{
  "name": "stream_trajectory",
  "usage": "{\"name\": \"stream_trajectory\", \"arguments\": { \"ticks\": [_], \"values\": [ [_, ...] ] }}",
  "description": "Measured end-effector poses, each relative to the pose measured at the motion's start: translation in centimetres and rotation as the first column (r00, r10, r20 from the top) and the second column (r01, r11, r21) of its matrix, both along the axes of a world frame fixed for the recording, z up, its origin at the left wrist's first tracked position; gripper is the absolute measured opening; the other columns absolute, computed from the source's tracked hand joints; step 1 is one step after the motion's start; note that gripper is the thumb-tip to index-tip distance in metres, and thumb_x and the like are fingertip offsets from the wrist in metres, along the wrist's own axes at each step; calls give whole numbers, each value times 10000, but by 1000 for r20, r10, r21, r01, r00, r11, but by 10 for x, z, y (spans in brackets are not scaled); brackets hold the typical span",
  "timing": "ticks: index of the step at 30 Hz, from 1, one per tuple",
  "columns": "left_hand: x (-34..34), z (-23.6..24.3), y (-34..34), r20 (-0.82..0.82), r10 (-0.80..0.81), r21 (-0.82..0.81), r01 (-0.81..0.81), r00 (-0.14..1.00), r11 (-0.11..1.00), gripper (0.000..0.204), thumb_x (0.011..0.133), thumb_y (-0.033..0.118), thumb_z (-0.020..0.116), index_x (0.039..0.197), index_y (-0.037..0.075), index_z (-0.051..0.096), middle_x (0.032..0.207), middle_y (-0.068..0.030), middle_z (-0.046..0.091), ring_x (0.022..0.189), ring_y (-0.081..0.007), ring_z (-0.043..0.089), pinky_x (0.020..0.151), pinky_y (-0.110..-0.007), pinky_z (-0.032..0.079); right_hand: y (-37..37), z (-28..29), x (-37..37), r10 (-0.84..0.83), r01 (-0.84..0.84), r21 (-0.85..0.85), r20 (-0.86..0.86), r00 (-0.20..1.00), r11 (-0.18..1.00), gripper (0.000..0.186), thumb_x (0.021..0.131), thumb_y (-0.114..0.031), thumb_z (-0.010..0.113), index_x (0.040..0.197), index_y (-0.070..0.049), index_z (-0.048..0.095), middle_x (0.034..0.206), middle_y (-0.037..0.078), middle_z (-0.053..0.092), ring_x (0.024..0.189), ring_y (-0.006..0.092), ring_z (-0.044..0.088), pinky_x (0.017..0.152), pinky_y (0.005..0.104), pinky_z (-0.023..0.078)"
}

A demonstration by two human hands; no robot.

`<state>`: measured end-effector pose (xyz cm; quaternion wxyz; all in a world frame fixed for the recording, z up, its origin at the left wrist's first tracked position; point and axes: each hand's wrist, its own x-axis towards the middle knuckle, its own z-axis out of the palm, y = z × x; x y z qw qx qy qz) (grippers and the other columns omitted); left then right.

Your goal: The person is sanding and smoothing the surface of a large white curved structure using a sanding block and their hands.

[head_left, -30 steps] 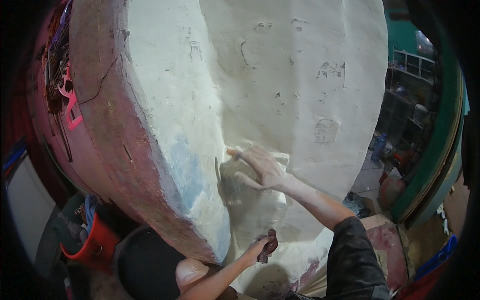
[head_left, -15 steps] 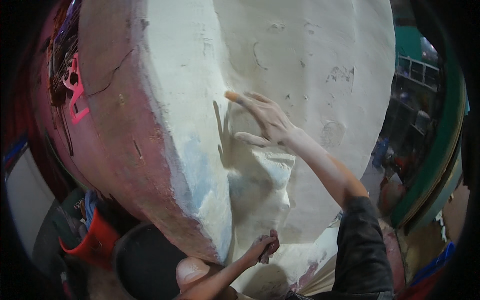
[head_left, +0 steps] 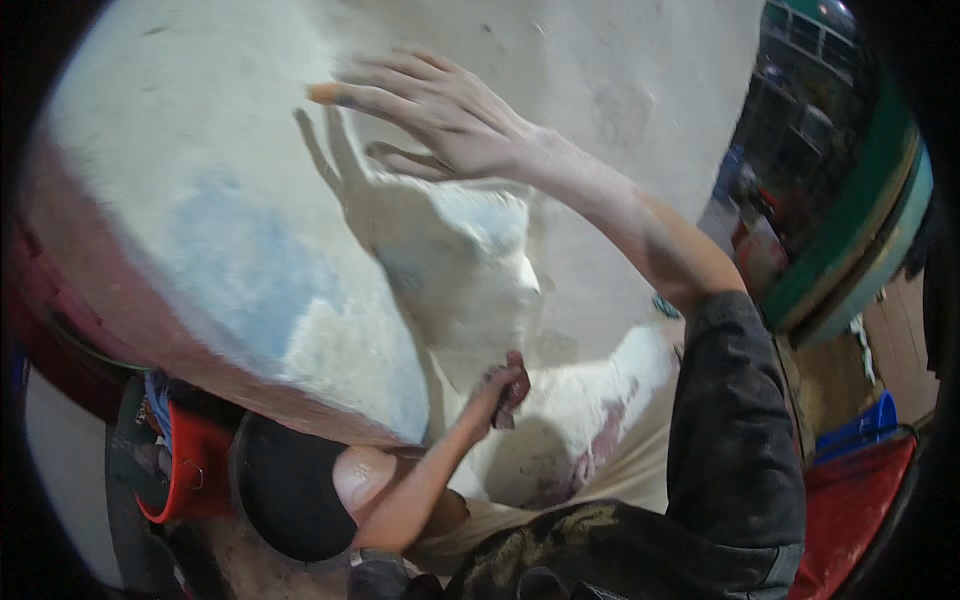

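Observation:
A large curved form, coated in chalky white with pale blue patches and a pinkish-brown side, fills the middle of the view. Over its ridge, my right hand has its dusty fingers spread, with an orange covering on one fingertip. That hand is empty and casts finger shadows on the white surface; whether it touches is hard to tell. Lower down, beside a hollow in the form, my left hand is closed around a small folded dark-red piece, its material unclear.
At lower left stand a red bucket with cloth inside and a round black tub. Green curved panels rise at right, near a blue container and a red sheet-like thing.
The view has shifted, so the form and both hands appear higher and further left. My right hand stays spread near the ridge; my left keeps hold of the dark-red piece.

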<state>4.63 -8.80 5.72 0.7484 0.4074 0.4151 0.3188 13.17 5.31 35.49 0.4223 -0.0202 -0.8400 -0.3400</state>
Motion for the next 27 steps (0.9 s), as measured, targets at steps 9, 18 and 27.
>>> {"name": "stream_trajectory", "arguments": {
  "ticks": [9,18,27],
  "values": [
    [1,-24,5,-29,280,-171,-281,959,944,267,786,342,657,893,121,554,787,16,539,665,-83,526,552,-260,442,-32,-149,66,94,-11,-545,126,988,838,468,855,-161,575,1291,-72,429,1312,172,459,1216,305,458,1033,413,384],
    [0,-36,-1,-30,337,-244,-334,941,910,201,816,278,634,927,117,589,807,15,589,718,-96,568,627,-251,453,-111,-423,89,-718,-104,-968,96,689,-229,283,787,-45,592,1069,-54,580,866,130,629,731,222,615,654,344,493],
    [2,-49,4,-134,316,-265,-341,939,902,234,817,227,648,992,94,567,852,-5,592,756,-123,570,666,-277,469,-104,-465,85,-551,46,-972,170,817,-231,214,806,-195,564,979,-88,628,753,135,641,792,310,624,718,427,481]
  ]
}}
